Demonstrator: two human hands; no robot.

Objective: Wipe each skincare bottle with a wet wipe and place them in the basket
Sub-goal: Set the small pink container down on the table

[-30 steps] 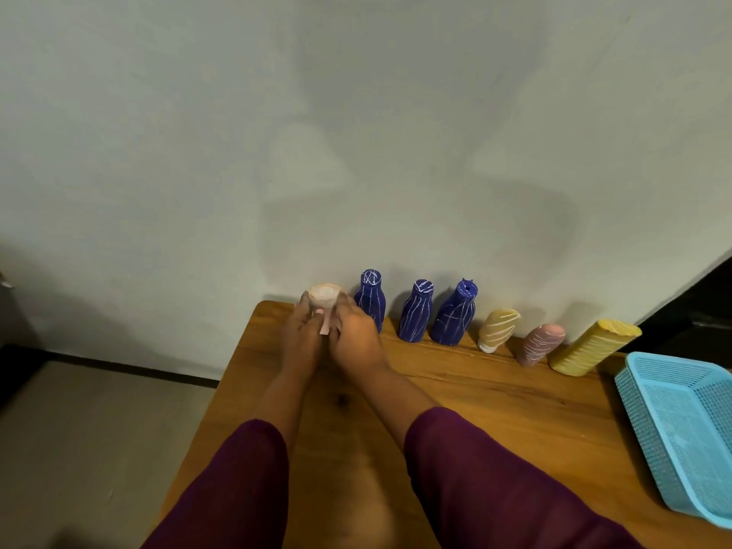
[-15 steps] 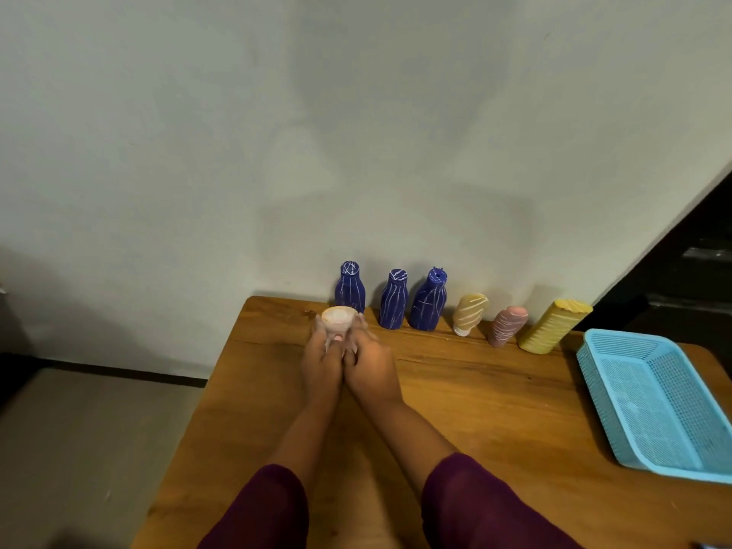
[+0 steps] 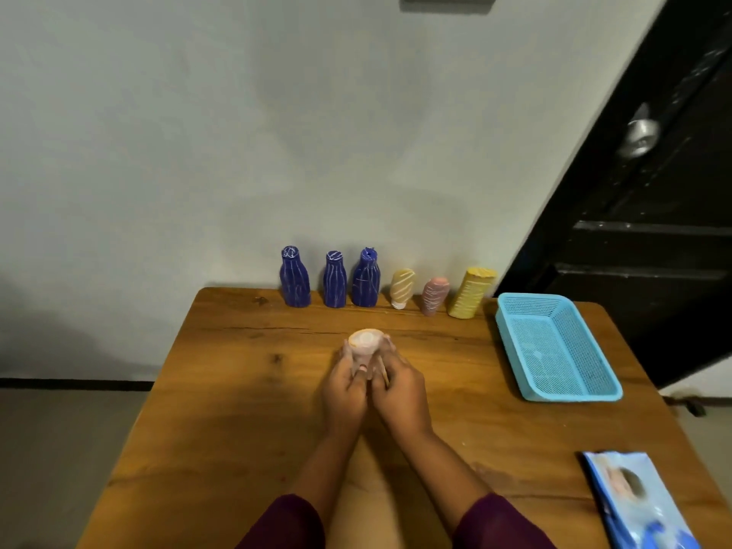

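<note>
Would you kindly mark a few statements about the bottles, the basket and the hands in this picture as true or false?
1. The left hand and right hand both hold the pale pink bottle. True.
2. The blue basket already holds two bottles. False: no bottle is in it.
3. Three dark blue bottles stand by the wall. True.
4. The yellow bottle lies flat mid-table. False: it stands at the row's right end.
5. The wipes pack lies at the near right corner of the table. True.
</note>
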